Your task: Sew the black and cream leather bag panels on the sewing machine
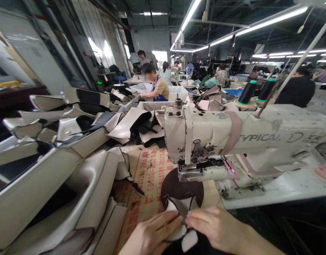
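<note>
A beige and black sewn piece (pixel 182 207), leather-like with dark edging, lies low in the middle of the view. My left hand (pixel 154 230) is closed on its left side, fingers pressed together over the beige flap. On the other side my right hand (pixel 212 225) pinches it, thumb hidden beneath the fingers. The two sets of fingertips are close together, almost meeting. Just beyond, the far end of the piece overlaps a dark round disc (pixel 173 186). The cream sewing machine (pixel 202 134) stands above the disc, its arm stretching to the right; the piece is apart from its needle area.
Beige and black sewn pieces (pixel 91 166) are heaped along the left and behind the machine. Brown printed board (pixel 141 166) covers the table. Pink-handled snips (pixel 230 167) rest against the machine. Black thread cones (pixel 247 92) stand behind it. A co-worker (pixel 159 86) works farther back.
</note>
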Motion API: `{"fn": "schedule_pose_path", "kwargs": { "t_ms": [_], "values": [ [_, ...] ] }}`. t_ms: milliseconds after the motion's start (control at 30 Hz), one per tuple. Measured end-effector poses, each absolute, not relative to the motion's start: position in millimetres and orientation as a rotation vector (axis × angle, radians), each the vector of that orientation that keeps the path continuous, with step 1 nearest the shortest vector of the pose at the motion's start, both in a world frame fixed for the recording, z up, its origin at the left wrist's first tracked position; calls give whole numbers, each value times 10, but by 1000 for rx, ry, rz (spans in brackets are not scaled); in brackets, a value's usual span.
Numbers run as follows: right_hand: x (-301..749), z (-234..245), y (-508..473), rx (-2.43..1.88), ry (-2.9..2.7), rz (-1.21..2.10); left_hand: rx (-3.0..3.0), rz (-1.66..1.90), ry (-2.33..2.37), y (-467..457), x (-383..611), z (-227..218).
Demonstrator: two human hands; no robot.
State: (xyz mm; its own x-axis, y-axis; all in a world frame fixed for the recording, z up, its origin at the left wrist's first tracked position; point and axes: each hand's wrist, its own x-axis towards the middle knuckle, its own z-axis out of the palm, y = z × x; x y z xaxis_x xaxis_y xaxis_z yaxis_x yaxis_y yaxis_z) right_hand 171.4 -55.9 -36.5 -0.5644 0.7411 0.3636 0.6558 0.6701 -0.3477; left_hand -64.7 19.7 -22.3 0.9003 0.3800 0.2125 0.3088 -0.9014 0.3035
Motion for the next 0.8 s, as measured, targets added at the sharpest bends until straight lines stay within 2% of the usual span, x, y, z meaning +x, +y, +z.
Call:
{"fn": "schedule_pose_path", "kwargs": {
  "t_ms": [233,367,500,633,800],
  "values": [
    [1723,-387,-549,-1086,-2308,219,2768,614,687,-4,-312,-86],
    [1708,-452,-534,-1116,-2283,246,2382,352,1021,-14,-155,-55],
    [1711,-474,-523,-1183,-2246,306,2016,101,1051,156,-88,-30],
    [1700,-375,-538,-1341,-2133,395,1889,79,1020,261,-65,-6],
    [1711,-220,-559,-1315,-2303,123,1775,96,1010,260,-54,-15]
  ]
}}
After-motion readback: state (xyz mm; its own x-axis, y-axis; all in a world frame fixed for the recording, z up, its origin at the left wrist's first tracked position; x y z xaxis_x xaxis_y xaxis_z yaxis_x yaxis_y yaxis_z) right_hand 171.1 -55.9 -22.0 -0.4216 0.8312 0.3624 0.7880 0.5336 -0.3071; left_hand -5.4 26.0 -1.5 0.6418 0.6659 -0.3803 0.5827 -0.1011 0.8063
